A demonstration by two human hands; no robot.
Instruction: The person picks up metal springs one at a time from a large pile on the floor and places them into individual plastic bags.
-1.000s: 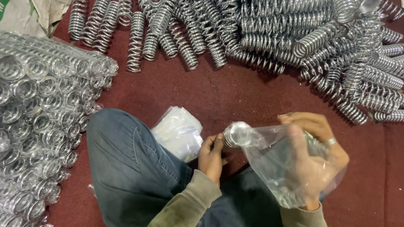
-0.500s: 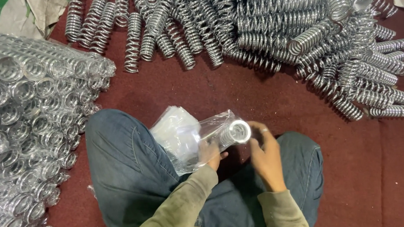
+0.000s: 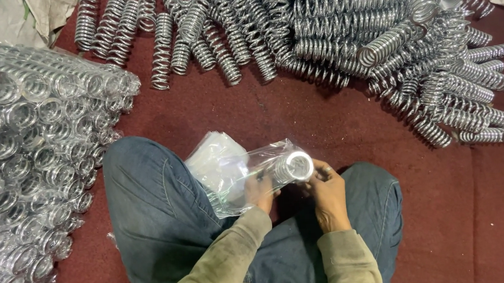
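I sit cross-legged on a dark red floor in blue jeans. A shiny metal coil spring (image 3: 294,166) lies inside a clear plastic bag (image 3: 253,171) above my lap. My left hand (image 3: 259,192) grips the bagged spring from below at its middle. At the spring's open end my right hand (image 3: 328,195) pinches the plastic with its fingertips. A small pile of empty clear bags (image 3: 219,159) rests against my left knee, just behind the bagged spring.
A stack of bagged springs (image 3: 29,163) fills the left side. A heap of bare steel springs (image 3: 339,29) spreads across the top and right of the floor. A white sack (image 3: 1,20) lies at the top left corner.
The loose bag that hung open by my right hand is now drawn tight over the spring. My right hand moved left and in toward the spring's end. The spring shifted toward my left knee.
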